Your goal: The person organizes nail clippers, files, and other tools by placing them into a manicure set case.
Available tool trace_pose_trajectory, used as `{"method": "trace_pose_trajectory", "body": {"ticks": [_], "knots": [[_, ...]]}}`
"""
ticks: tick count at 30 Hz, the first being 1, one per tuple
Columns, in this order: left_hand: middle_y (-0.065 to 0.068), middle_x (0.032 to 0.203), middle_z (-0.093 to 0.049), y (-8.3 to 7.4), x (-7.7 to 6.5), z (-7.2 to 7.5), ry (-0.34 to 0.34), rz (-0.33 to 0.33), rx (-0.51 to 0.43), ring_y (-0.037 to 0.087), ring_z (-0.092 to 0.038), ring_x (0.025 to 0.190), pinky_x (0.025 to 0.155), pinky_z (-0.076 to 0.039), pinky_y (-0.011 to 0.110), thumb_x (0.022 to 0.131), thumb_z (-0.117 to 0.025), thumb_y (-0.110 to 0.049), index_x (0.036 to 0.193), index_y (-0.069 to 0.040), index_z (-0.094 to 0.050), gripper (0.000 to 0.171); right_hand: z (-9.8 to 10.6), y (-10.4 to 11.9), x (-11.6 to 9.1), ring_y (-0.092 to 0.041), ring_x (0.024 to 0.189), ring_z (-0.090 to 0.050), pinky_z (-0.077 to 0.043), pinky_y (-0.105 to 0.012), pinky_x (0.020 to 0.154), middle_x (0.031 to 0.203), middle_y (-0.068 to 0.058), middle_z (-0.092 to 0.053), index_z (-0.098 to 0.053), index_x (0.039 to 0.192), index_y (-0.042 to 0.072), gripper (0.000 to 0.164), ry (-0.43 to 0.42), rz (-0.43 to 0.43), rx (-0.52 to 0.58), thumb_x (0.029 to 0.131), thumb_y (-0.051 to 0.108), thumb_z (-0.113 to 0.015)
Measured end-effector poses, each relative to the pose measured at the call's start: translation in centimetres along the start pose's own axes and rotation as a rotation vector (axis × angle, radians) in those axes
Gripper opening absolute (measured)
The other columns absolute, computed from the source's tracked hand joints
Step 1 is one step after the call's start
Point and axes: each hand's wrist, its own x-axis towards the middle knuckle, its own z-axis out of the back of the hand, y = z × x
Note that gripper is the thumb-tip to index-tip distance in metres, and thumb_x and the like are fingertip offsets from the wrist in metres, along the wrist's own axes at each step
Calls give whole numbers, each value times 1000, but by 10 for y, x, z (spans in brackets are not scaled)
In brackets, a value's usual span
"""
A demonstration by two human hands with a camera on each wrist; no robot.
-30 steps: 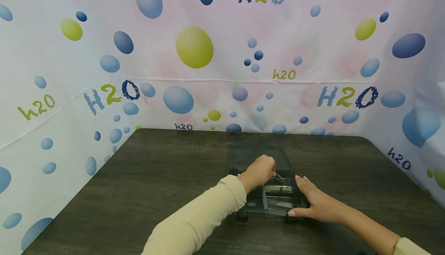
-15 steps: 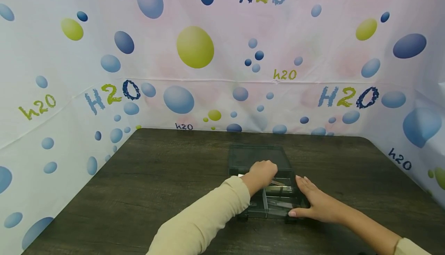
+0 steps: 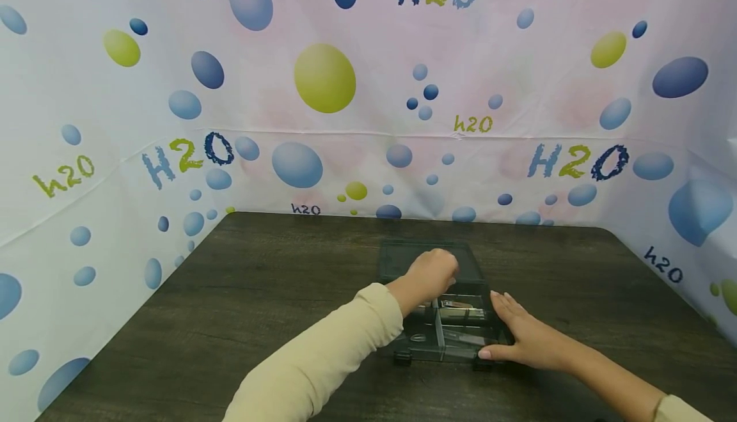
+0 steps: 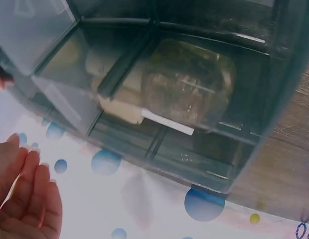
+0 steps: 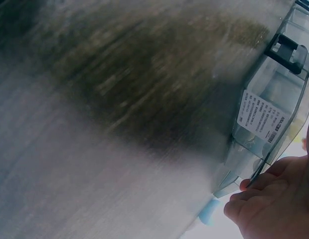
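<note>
A dark, see-through compartment box (image 3: 425, 353) stands on the table with its lid (image 3: 403, 259) tipped back. Above its rear compartments my left hand (image 3: 432, 273) hovers with fingers loosely bent. In the left wrist view, the left fingers (image 4: 32, 194) lie apart from the thumb (image 4: 1, 79), with nothing seen between them. What looks like a nail clipper (image 3: 456, 305) lies in a right-hand compartment. My right hand (image 3: 530, 339) rests against the box's right side, fingers fairly straight, thumb at the front corner. In the right wrist view, the right fingers (image 5: 264, 186) touch the box's edge.
In the front compartments lie a small oval item (image 3: 417, 337) and a clear flat strip (image 3: 463, 337). Two latches, one a black latch (image 5: 286, 54), sit on the box's front. The dark wood table (image 3: 276, 294) meets a printed backdrop (image 3: 368, 109) behind.
A second ago my left hand held the metal clipper; it dipped into the box and has risen back, and the clipper now lies inside. The right hand stays put.
</note>
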Motion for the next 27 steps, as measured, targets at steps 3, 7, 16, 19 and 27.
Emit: {"method": "trace_pose_trajectory", "body": {"ticks": [3, 7, 16, 19, 27], "knots": [[-1, 102, -67, 4, -5, 6, -75, -43, -70, 11, -62, 96, 79, -50, 17, 91, -60, -20, 103, -13, -70, 17, 0, -1, 0, -57, 133, -4, -14, -74, 98, 149, -35, -6, -9, 144, -11, 106, -4, 5, 1, 79, 48, -68], [2, 102, -66, 9, -11, 13, -195, -91, -154, 14, -60, 97, 83, -49, 19, 91, -61, -22, 105, -10, -70, 21, -1, -1, 0, -58, 132, -4, -13, -74, 98, 148, -37, -7, -9, 143, -13, 105, -8, 11, 3, 80, 46, -68], [4, 104, -66, 22, -30, 21, -406, -85, -273, 17, -59, 97, 83, -50, 24, 90, -61, -24, 107, -7, -69, 24, -1, -1, 0, -57, 133, -4, -12, -74, 98, 148, -37, -7, -10, 144, -12, 105, -13, 17, -8, 79, 48, -68], [5, 106, -65, 28, -39, 21, -423, -67, -323, 18, -58, 98, 84, -50, 26, 91, -61, -24, 108, -7, -67, 25, -1, 0, 1, -58, 133, -4, -12, -74, 98, 148, -37, -8, -10, 144, -12, 105, -16, 22, -15, 79, 48, -68], [7, 108, -64, 44, -64, 18, -445, -40, -383, 21, -57, 101, 85, -49, 33, 90, -61, -23, 110, -6, -66, 26, 0, -1, 0, -57, 134, -4, -13, -73, 98, 148, -36, -7, -10, 144, -11, 106, -14, 18, -13, 79, 48, -68]]}}
